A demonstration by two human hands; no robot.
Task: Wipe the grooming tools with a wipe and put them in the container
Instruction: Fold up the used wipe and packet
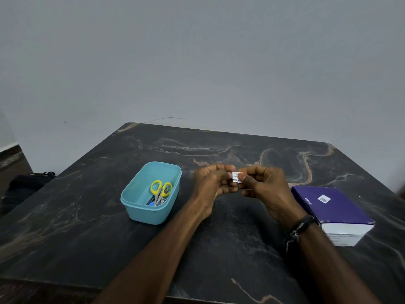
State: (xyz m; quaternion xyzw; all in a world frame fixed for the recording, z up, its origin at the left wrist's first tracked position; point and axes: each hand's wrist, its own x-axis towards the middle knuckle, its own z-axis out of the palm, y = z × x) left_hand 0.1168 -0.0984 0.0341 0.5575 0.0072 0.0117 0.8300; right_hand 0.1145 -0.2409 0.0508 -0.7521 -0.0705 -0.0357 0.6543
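Scissors [161, 191] with yellow handles are seen lying inside the teal container [140, 212] on the dark marbled tabletop [87, 227], beside other small tools. A small white wipe packet [236, 177] is pinched between the left hand [211, 185] and right hand [263, 189], each grip closed on it. A purple box [331, 205] is set to the right.

You had little to read here. The purple box [331, 205] on the surface [87, 227] to your right carried short white lettering near its far left corner that looked like "CB", seen sideways and too small to be sure of. A white sticker [324, 199] on its top bore what seemed a square code, not legible. The small white sachet [236, 178] you pinched between your two hands showed faint printed lines, unreadable.
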